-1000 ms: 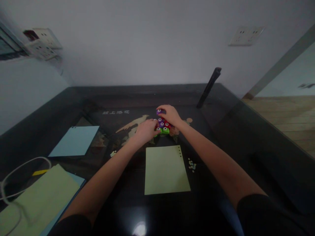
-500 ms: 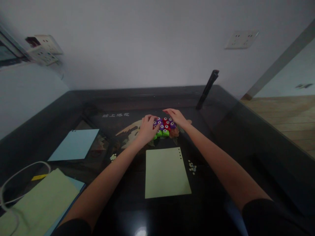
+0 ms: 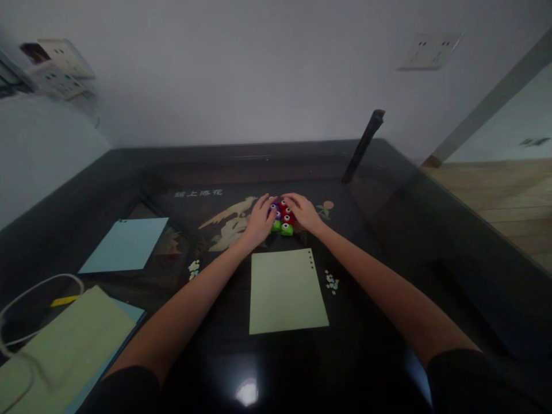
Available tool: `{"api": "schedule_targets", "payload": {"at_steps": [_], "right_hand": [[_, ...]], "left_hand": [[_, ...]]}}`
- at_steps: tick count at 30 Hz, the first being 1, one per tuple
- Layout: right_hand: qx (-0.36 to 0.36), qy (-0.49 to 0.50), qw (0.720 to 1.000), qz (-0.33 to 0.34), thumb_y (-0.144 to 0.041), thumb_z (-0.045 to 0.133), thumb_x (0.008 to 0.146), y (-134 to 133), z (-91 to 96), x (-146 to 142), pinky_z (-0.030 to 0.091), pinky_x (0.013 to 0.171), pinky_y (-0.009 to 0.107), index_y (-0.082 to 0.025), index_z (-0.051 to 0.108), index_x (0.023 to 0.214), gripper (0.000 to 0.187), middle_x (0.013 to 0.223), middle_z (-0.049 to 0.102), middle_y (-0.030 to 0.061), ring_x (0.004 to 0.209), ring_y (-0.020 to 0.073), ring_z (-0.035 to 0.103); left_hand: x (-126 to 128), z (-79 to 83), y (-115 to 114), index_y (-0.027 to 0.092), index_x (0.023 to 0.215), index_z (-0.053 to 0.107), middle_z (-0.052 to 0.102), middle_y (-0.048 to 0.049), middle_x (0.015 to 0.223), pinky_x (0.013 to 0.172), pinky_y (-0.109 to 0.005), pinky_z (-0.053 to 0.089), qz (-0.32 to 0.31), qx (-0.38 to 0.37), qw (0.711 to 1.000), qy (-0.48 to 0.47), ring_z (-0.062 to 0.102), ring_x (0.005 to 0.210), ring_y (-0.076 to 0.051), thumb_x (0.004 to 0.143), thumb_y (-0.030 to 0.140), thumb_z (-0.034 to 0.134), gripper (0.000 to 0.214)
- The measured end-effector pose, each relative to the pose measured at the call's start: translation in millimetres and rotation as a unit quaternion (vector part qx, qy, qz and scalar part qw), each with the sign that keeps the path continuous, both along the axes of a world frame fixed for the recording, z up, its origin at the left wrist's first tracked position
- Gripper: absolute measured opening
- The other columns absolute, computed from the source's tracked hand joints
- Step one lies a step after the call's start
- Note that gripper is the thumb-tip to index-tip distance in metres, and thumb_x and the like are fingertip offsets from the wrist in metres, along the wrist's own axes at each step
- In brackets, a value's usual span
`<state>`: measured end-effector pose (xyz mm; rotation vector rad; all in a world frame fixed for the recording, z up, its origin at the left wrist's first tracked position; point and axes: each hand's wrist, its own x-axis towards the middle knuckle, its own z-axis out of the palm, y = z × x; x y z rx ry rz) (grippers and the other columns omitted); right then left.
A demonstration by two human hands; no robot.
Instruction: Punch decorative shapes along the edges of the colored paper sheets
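A tight cluster of small eye-patterned toys (image 3: pixel 287 219) in purple, red and green sits on the dark table, between my two hands. My left hand (image 3: pixel 260 220) curves around the cluster's left side, fingers at the back and thumb towards the front. From the right, my right hand (image 3: pixel 305 214) is cupped over the cluster's other side, its fingertips on the red ones. Both palms hide part of the toys. Just in front of the cluster lies a pale yellow-green sheet of paper (image 3: pixel 287 293) with punched holes at its top right corner.
Little pale paper pieces lie in two heaps, one left (image 3: pixel 194 269) and one right (image 3: pixel 332 282). A light blue sheet (image 3: pixel 125 246), stacked papers (image 3: pixel 71 345) and a white cable (image 3: pixel 41 282) are on the left. A black upright stick (image 3: pixel 363 146) stands at the back right.
My right hand has come down from above the cluster onto its right side, covering several toys. My left hand stays at the left side. The view has tilted slightly.
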<state>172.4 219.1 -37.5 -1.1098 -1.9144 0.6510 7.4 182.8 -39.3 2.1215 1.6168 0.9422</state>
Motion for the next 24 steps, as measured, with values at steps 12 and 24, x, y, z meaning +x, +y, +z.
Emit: {"api": "schedule_targets", "payload": {"at_steps": [12,24], "right_hand": [[-0.033,0.019,0.999,0.009,-0.022,0.049,0.089,-123.2,44.0,71.4,0.047,0.080,0.033,-0.022,0.061,0.093,0.013,0.095,0.064,0.0057,0.090,0.0185,0.060],[0.034,-0.004,0.873,0.487,-0.034,0.034,0.090,-226.3,9.4,37.3,0.034,0.047,0.027,-0.023,0.034,0.053,0.038,0.045,0.044,-0.0029,0.045,0.0126,0.041]], "left_hand": [[-0.4,84.5,-93.8,0.020,0.101,0.056,0.063,-0.0046,0.101,0.089,-0.035,0.046,-0.137,0.087,0.985,-0.054,0.059,0.097,-0.018,0.090,0.017,0.042,0.019],[25.1,9.7,-210.1,0.023,0.052,0.044,0.051,0.0050,0.045,0.040,-0.028,0.035,-0.570,0.056,0.819,0.035,0.048,0.045,-0.012,0.067,0.024,0.055,0.019]]}}
